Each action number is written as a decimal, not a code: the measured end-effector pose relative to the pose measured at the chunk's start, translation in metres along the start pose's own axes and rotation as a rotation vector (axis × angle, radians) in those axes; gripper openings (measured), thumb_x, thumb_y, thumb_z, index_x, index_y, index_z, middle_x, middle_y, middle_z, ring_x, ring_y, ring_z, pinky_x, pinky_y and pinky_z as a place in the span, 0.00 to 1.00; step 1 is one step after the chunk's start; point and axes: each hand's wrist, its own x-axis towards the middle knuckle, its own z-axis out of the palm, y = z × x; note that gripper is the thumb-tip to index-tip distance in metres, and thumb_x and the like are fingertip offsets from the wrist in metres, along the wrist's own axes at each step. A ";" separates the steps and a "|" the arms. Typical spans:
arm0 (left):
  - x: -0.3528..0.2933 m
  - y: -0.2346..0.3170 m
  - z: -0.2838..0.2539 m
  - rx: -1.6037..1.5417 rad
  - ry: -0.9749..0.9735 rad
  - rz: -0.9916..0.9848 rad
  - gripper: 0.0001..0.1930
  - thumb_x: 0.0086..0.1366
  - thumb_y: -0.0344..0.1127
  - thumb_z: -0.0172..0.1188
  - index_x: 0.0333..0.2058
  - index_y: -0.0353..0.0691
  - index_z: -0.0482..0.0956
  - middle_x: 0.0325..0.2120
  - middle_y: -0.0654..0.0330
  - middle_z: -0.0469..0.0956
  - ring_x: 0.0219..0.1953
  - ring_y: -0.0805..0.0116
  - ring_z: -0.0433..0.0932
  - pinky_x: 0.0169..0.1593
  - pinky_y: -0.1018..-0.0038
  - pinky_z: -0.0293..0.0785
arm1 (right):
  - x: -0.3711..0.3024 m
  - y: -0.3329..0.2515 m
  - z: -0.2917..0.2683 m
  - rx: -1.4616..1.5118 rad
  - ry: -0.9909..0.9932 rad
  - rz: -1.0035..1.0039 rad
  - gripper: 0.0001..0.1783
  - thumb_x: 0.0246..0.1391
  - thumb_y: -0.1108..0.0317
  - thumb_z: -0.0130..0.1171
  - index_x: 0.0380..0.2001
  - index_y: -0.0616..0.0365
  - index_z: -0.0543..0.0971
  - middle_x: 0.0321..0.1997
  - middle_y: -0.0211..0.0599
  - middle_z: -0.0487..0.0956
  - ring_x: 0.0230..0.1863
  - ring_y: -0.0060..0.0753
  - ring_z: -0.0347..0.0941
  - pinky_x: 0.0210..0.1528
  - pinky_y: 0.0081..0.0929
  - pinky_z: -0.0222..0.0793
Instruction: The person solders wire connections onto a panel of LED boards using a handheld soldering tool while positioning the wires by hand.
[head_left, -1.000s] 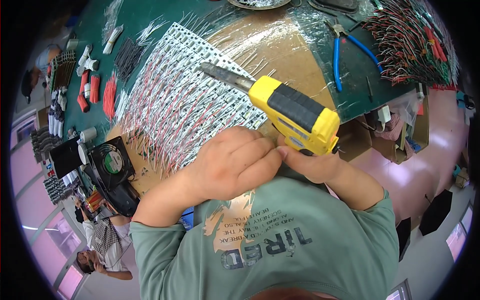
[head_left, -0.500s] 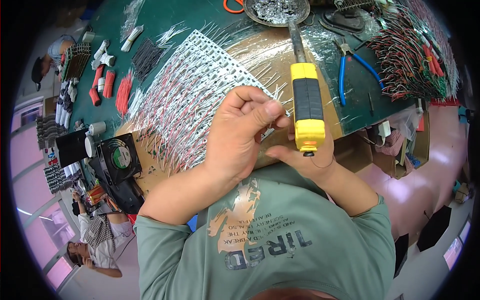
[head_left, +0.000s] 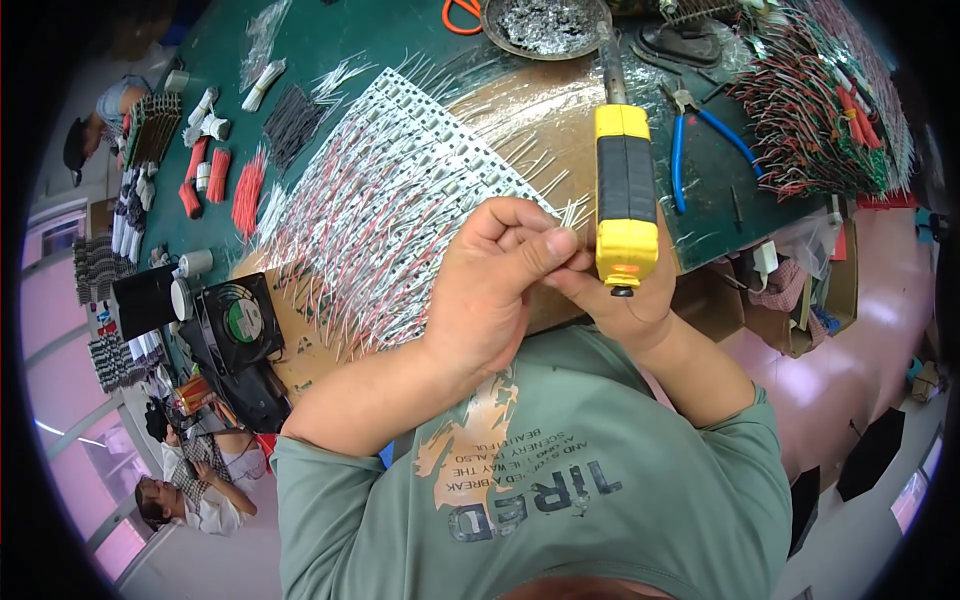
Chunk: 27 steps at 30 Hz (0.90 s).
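My right hand (head_left: 650, 295) grips a yellow-and-black soldering gun (head_left: 626, 185). Its metal barrel points away from me toward a round metal dish (head_left: 490, 28) of silvery solder scraps. My left hand (head_left: 490, 275) is closed in a pinch, thumb against fingers, just left of the gun. What lies in that pinch is hidden; white wire ends (head_left: 575, 213) show just beyond the fingers. The right thumb reaches across to the left fingertips. Left of my hands lies a panel of small white circuit boards (head_left: 440, 125), covered with rows of red and white wires.
Blue-handled pliers (head_left: 678, 165) lie open to the right. Beyond them is a heap of red, black and green wires (head_left: 800, 130). Red wire bundles (head_left: 248, 195), black wires (head_left: 292, 118) and a black fan (head_left: 240, 318) are at left. Another person (head_left: 195, 490) sits at lower left.
The soldering gun has shifted slightly right and away from me. My left hand has moved a little right and nearer me, and the right thumb now meets its fingertips.
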 end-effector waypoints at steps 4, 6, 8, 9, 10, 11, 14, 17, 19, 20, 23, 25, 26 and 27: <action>0.000 -0.003 -0.004 0.093 -0.001 0.055 0.07 0.64 0.24 0.62 0.38 0.36 0.73 0.32 0.57 0.80 0.35 0.70 0.81 0.42 0.77 0.78 | -0.008 0.006 -0.004 0.453 -0.011 0.259 0.40 0.38 0.65 0.81 0.52 0.62 0.69 0.35 0.27 0.74 0.35 0.20 0.72 0.38 0.20 0.71; -0.001 -0.002 -0.006 0.486 0.028 0.206 0.06 0.61 0.26 0.65 0.35 0.36 0.77 0.31 0.59 0.81 0.34 0.72 0.81 0.40 0.78 0.77 | -0.004 0.004 -0.007 0.499 0.011 0.225 0.34 0.39 0.67 0.80 0.48 0.61 0.71 0.34 0.27 0.74 0.33 0.19 0.71 0.36 0.19 0.70; -0.005 0.003 -0.011 0.696 -0.020 0.257 0.07 0.59 0.27 0.67 0.34 0.36 0.78 0.30 0.60 0.82 0.33 0.73 0.80 0.40 0.77 0.77 | 0.006 -0.013 -0.005 0.543 0.081 0.143 0.18 0.45 0.74 0.74 0.37 0.59 0.74 0.31 0.27 0.74 0.33 0.19 0.71 0.33 0.17 0.68; -0.006 0.004 -0.012 0.906 -0.068 0.311 0.07 0.58 0.28 0.68 0.33 0.36 0.80 0.29 0.61 0.82 0.32 0.75 0.80 0.39 0.77 0.76 | 0.006 -0.013 -0.007 0.541 0.082 0.144 0.18 0.45 0.74 0.74 0.37 0.59 0.74 0.31 0.27 0.74 0.33 0.19 0.71 0.33 0.17 0.68; -0.005 0.003 -0.013 0.913 -0.072 0.337 0.07 0.57 0.30 0.69 0.33 0.37 0.81 0.27 0.63 0.83 0.31 0.76 0.80 0.37 0.77 0.77 | 0.006 -0.012 -0.011 0.541 0.019 0.181 0.16 0.48 0.76 0.71 0.37 0.60 0.74 0.31 0.27 0.74 0.33 0.19 0.71 0.33 0.16 0.68; -0.006 0.006 -0.010 0.911 -0.072 0.336 0.07 0.57 0.30 0.69 0.33 0.37 0.81 0.27 0.63 0.83 0.31 0.76 0.80 0.37 0.77 0.77 | 0.006 -0.011 -0.013 0.541 -0.044 0.218 0.14 0.50 0.78 0.68 0.38 0.60 0.74 0.31 0.28 0.75 0.33 0.19 0.72 0.33 0.16 0.68; -0.006 0.014 -0.002 1.164 -0.124 0.234 0.09 0.57 0.24 0.68 0.35 0.35 0.78 0.33 0.61 0.81 0.36 0.74 0.80 0.43 0.76 0.76 | 0.001 -0.007 -0.010 0.447 -0.043 0.121 0.11 0.52 0.81 0.63 0.38 0.61 0.74 0.31 0.30 0.77 0.33 0.19 0.73 0.32 0.17 0.68; -0.006 0.016 -0.002 1.120 -0.037 0.116 0.07 0.57 0.27 0.69 0.34 0.35 0.80 0.31 0.62 0.82 0.36 0.75 0.80 0.42 0.77 0.76 | -0.003 -0.001 -0.015 -0.415 -0.128 -0.405 0.12 0.53 0.83 0.61 0.40 0.63 0.73 0.33 0.33 0.78 0.34 0.22 0.74 0.31 0.22 0.70; -0.005 0.019 -0.002 0.992 -0.039 -0.115 0.05 0.59 0.28 0.68 0.33 0.35 0.82 0.32 0.61 0.83 0.36 0.75 0.80 0.42 0.78 0.76 | -0.011 0.006 -0.011 -0.275 -0.112 -0.305 0.15 0.51 0.81 0.63 0.43 0.64 0.73 0.34 0.35 0.78 0.34 0.25 0.74 0.35 0.26 0.70; -0.005 0.019 -0.003 0.994 -0.034 -0.113 0.05 0.59 0.28 0.68 0.33 0.35 0.82 0.32 0.61 0.83 0.36 0.75 0.80 0.42 0.78 0.76 | -0.014 0.005 -0.012 -0.052 -0.104 -0.100 0.18 0.50 0.79 0.64 0.45 0.65 0.73 0.34 0.35 0.78 0.35 0.25 0.74 0.37 0.26 0.70; -0.005 0.020 -0.009 1.015 -0.055 -0.167 0.04 0.60 0.28 0.66 0.33 0.35 0.84 0.31 0.60 0.83 0.35 0.72 0.81 0.41 0.76 0.76 | -0.012 0.004 -0.014 0.123 -0.137 0.115 0.23 0.49 0.74 0.69 0.48 0.66 0.72 0.36 0.34 0.76 0.35 0.25 0.72 0.40 0.24 0.69; -0.002 0.027 -0.015 1.317 -0.281 0.155 0.04 0.59 0.27 0.65 0.34 0.36 0.83 0.31 0.58 0.82 0.35 0.66 0.81 0.39 0.72 0.75 | -0.011 -0.003 -0.018 0.099 -0.180 0.056 0.22 0.51 0.74 0.67 0.48 0.67 0.72 0.36 0.32 0.76 0.34 0.25 0.72 0.37 0.23 0.69; -0.001 0.032 -0.019 1.319 -0.278 0.152 0.04 0.59 0.27 0.65 0.34 0.36 0.83 0.31 0.58 0.82 0.35 0.66 0.81 0.39 0.72 0.75 | -0.016 0.001 -0.021 0.196 -0.211 0.102 0.19 0.52 0.73 0.66 0.45 0.65 0.73 0.35 0.33 0.76 0.34 0.24 0.72 0.36 0.23 0.69; 0.001 0.036 -0.024 1.426 -0.215 0.297 0.05 0.58 0.26 0.65 0.34 0.36 0.83 0.30 0.57 0.82 0.35 0.63 0.81 0.39 0.70 0.75 | -0.024 0.005 -0.025 0.199 -0.213 0.104 0.19 0.52 0.73 0.66 0.45 0.65 0.73 0.35 0.33 0.76 0.34 0.24 0.72 0.36 0.23 0.69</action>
